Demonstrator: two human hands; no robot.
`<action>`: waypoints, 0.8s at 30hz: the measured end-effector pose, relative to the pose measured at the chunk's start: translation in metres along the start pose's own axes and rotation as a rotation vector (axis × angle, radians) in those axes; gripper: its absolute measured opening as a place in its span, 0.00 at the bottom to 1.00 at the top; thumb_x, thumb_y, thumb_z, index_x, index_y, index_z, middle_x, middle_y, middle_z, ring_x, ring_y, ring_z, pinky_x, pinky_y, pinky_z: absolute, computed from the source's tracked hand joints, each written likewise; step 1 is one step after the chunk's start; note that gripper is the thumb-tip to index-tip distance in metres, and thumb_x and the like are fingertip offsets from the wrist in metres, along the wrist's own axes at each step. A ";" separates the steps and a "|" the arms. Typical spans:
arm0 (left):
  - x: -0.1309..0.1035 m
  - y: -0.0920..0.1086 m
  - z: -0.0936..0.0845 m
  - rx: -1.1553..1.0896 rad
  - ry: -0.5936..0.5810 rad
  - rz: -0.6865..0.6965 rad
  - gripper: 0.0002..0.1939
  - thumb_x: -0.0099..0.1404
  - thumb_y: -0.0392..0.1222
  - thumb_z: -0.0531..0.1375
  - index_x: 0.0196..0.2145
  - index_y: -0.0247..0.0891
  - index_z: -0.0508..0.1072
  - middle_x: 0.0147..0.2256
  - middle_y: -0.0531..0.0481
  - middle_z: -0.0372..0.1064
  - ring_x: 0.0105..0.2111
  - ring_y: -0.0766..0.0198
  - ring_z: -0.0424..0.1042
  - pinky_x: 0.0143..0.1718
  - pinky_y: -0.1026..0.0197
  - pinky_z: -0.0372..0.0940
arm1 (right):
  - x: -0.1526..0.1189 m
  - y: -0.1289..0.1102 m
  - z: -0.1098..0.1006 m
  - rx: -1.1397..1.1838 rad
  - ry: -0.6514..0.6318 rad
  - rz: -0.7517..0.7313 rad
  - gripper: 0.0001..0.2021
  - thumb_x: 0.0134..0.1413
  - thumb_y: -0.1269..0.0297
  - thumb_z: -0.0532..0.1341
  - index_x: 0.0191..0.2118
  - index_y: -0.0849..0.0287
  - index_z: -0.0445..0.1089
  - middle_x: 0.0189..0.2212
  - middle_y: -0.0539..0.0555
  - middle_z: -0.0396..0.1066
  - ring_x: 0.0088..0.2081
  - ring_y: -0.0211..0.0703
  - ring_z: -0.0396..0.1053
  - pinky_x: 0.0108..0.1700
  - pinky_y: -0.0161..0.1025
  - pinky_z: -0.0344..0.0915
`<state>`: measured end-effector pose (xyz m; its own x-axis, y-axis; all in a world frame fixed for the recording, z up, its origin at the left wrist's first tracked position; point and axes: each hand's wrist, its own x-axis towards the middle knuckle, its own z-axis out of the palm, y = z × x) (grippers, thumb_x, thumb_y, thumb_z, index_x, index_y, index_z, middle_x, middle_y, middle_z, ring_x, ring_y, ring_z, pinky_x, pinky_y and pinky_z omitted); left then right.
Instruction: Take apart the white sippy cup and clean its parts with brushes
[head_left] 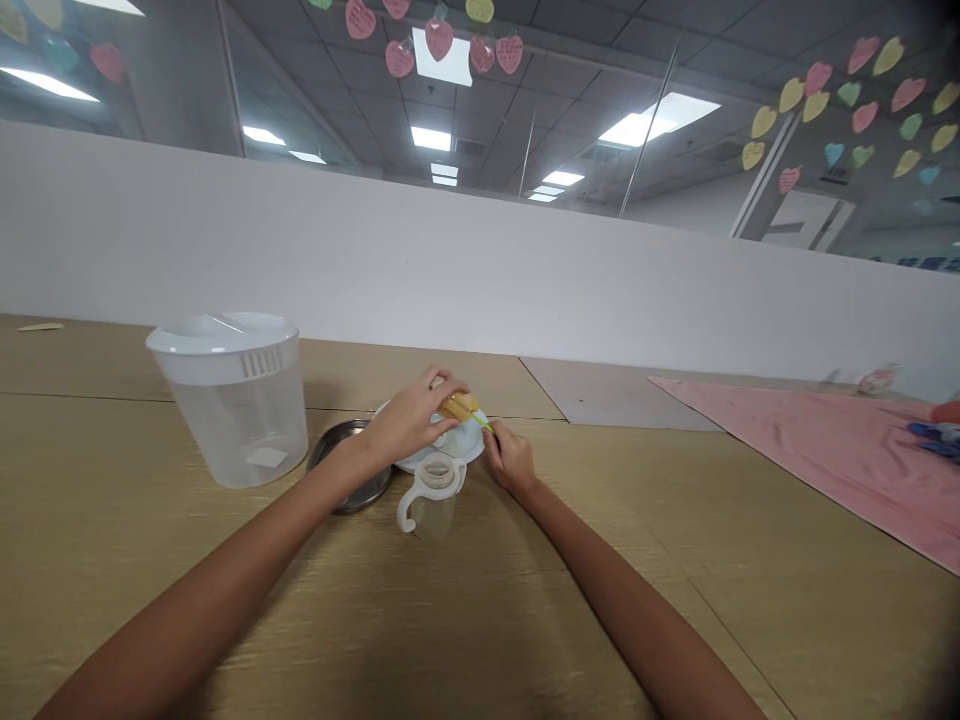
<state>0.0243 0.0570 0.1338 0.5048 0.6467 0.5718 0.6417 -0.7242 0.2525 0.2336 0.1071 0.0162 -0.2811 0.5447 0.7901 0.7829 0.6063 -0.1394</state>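
My left hand (415, 415) is closed around a small amber-yellow object (455, 406), tilted above a white plate (475, 445); its kind is too small to make out. From the right, my right hand (511, 460) pinches a thin yellow-green stick-like tool (481, 419), whose far end reaches the yellow object. Just in front of the plate stands a clear bottle (433, 512) with a white collar and curved handle, its mouth uncovered. A round metal dish (363, 498) lies partly hidden beneath my left forearm.
To the left stands a clear plastic bucket (259, 435) with a white rim. A pink cloth (817, 440) covers the right side, with a blue and red item (941, 435) at its edge. Behind the table runs a white wall (420, 270) below glass.
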 end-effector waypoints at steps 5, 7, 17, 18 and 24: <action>0.000 0.013 -0.010 0.193 -0.091 -0.279 0.23 0.64 0.59 0.48 0.32 0.36 0.70 0.29 0.47 0.68 0.31 0.57 0.68 0.33 0.59 0.61 | -0.001 -0.001 -0.001 0.012 -0.011 -0.062 0.19 0.63 0.59 0.43 0.31 0.61 0.67 0.22 0.54 0.69 0.24 0.37 0.64 0.28 0.33 0.52; -0.001 0.013 -0.011 0.213 -0.097 -0.332 0.25 0.65 0.60 0.46 0.30 0.36 0.70 0.27 0.47 0.68 0.29 0.58 0.68 0.31 0.60 0.60 | -0.001 -0.001 -0.001 0.018 -0.005 -0.069 0.19 0.63 0.58 0.44 0.32 0.61 0.67 0.23 0.54 0.69 0.24 0.37 0.64 0.28 0.33 0.52; 0.000 0.007 -0.010 0.174 -0.127 0.123 0.16 0.60 0.27 0.54 0.37 0.45 0.76 0.51 0.50 0.59 0.50 0.59 0.62 0.51 0.58 0.59 | -0.001 0.000 0.001 0.053 0.050 0.028 0.17 0.62 0.60 0.45 0.31 0.61 0.66 0.21 0.52 0.67 0.22 0.36 0.62 0.27 0.32 0.52; 0.000 0.008 -0.015 0.172 -0.144 0.111 0.15 0.61 0.28 0.55 0.36 0.45 0.77 0.51 0.50 0.59 0.49 0.60 0.63 0.50 0.58 0.60 | -0.001 -0.001 0.001 0.058 0.048 0.034 0.17 0.62 0.60 0.45 0.31 0.61 0.66 0.21 0.52 0.67 0.22 0.36 0.62 0.27 0.32 0.52; -0.008 -0.002 -0.064 0.293 -0.152 -0.113 0.14 0.59 0.30 0.55 0.36 0.44 0.76 0.52 0.51 0.60 0.45 0.59 0.66 0.47 0.57 0.62 | 0.002 -0.001 0.000 0.074 0.066 0.144 0.19 0.63 0.57 0.45 0.27 0.60 0.64 0.18 0.50 0.63 0.20 0.36 0.58 0.26 0.32 0.50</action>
<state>-0.0177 0.0383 0.1786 0.4871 0.7632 0.4246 0.8260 -0.5605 0.0601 0.2323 0.1077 0.0176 -0.1304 0.5912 0.7959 0.7690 0.5670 -0.2952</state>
